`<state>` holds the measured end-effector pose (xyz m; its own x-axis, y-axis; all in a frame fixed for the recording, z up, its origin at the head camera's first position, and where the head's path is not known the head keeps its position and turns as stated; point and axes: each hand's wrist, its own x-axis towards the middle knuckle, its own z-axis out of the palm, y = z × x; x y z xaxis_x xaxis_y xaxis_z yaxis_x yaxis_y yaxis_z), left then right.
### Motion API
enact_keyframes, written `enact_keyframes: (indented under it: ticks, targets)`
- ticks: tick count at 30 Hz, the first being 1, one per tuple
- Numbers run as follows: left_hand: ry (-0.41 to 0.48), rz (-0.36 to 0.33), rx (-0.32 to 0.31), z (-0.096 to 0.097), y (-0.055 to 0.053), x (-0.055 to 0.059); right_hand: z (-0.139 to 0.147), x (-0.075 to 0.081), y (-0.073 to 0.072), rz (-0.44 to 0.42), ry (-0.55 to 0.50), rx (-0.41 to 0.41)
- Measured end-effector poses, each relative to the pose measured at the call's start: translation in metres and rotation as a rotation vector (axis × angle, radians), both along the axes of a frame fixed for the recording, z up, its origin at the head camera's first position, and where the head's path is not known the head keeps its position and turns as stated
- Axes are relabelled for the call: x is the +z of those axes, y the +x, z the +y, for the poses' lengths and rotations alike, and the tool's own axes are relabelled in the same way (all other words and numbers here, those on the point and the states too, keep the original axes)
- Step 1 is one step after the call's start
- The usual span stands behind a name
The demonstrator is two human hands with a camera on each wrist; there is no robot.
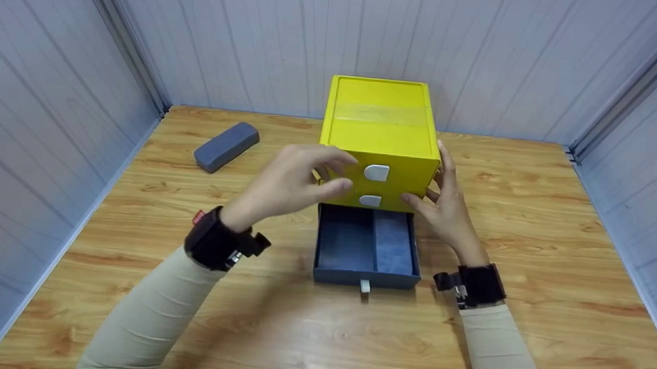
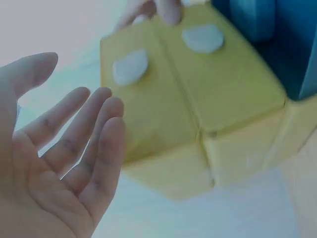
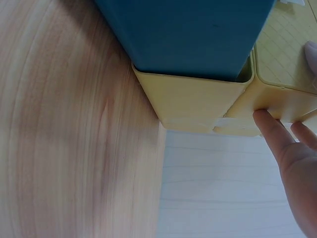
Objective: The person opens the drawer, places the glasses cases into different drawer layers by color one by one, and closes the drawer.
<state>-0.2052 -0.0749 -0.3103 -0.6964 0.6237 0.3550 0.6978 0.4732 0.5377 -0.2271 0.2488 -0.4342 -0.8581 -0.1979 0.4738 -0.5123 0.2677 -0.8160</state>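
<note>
A yellow drawer cabinet stands on the table with white tab handles on its front. Its lowest drawer, dark blue-grey, is pulled out; a lighter blue-grey oblong occupies its right side, either an insert or a separate object, I cannot tell. My left hand hovers before the upper front, fingers spread and loosely bent, holding nothing; the left wrist view shows its palm. My right hand rests against the cabinet's right side, fingers fairly straight, thumb touching the front.
A grey oblong block or case lies on the wooden table, left of the cabinet. White panel walls enclose the table at the back and both sides. The drawer's white pull tab sticks out toward me.
</note>
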Motion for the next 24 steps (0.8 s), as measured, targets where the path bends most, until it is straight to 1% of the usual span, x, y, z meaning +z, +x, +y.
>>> enact_keyframes:
  ticks: [3, 5, 7, 14, 20, 24]
  targets:
    - [0.029, 0.042, 0.078, -0.012, -0.005, 0.005, 0.0, 0.0, -0.001, 0.007, -0.001, 0.002]
    - [0.034, 0.065, 0.126, -0.02, -0.009, 0.006, 0.0, -0.001, -0.002, 0.007, -0.004, 0.002]
    - [0.034, 0.08, 0.157, -0.027, -0.015, 0.005, 0.0, -0.001, -0.002, 0.002, -0.011, 0.005]
    - [0.067, 0.085, 0.209, -0.048, -0.037, -0.009, -0.001, -0.001, -0.002, -0.009, -0.01, -0.002]
    - [0.068, 0.09, 0.255, -0.063, -0.055, -0.02, 0.0, -0.001, -0.002, 0.0, -0.006, -0.005]
    - [0.044, 0.07, 0.316, -0.074, -0.067, -0.027, 0.001, -0.002, -0.003, 0.004, -0.012, -0.001]
